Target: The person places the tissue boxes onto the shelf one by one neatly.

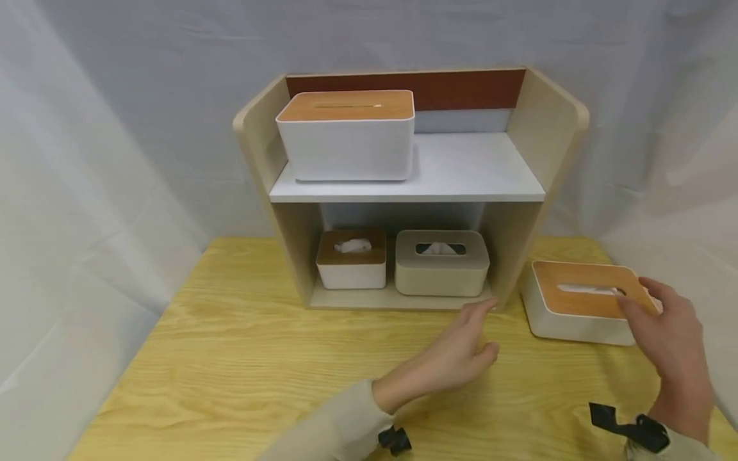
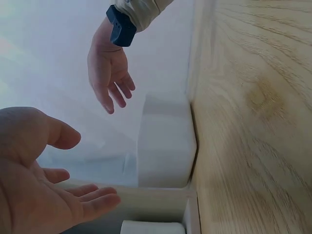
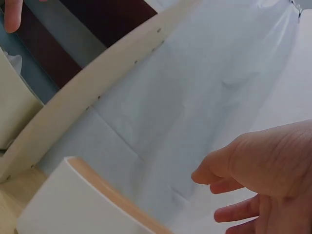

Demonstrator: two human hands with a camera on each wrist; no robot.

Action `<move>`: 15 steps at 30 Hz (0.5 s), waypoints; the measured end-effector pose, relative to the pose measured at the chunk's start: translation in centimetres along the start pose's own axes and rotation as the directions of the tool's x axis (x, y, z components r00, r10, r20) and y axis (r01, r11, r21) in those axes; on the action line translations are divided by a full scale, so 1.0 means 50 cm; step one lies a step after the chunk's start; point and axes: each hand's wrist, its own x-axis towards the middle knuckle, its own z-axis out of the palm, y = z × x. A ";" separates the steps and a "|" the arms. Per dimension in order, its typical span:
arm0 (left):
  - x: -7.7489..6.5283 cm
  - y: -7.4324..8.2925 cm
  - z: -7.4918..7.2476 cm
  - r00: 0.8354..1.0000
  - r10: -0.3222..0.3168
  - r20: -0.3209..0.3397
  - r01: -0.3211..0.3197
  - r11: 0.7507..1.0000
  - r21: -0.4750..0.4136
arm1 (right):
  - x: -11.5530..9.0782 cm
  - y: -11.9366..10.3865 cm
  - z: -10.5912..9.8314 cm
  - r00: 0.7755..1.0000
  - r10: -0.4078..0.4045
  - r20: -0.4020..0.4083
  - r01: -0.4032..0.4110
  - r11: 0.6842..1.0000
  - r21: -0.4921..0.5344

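Note:
A white tissue box with an orange wood-look lid (image 1: 599, 306) stands on the table, right of the shelf. Over its right end is my right hand (image 1: 671, 333), fingers relaxed and apart; the right wrist view shows a gap between this hand (image 3: 273, 170) and the tissue box (image 3: 80, 200). My left hand (image 1: 446, 360) reaches over the table in front of the shelf's lower right corner. Its fingers are loosely extended and hold nothing. Nearest to it on the lower shelf is a beige tissue box with a grey lid (image 1: 441, 275).
A two-tier shelf (image 1: 473, 173) stands at the back of the wooden table (image 1: 230, 371). On its upper tier sits a large white tissue box (image 1: 348, 150) at the left. Below is a small tissue box with a brown lid (image 1: 353, 274). White sheeting (image 1: 144, 128) hangs behind.

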 end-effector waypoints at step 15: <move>0.127 -0.001 0.095 0.992 -0.110 0.065 0.118 0.983 -0.140 | 0.032 0.071 -0.003 0.989 0.146 0.004 -0.146 0.982 0.122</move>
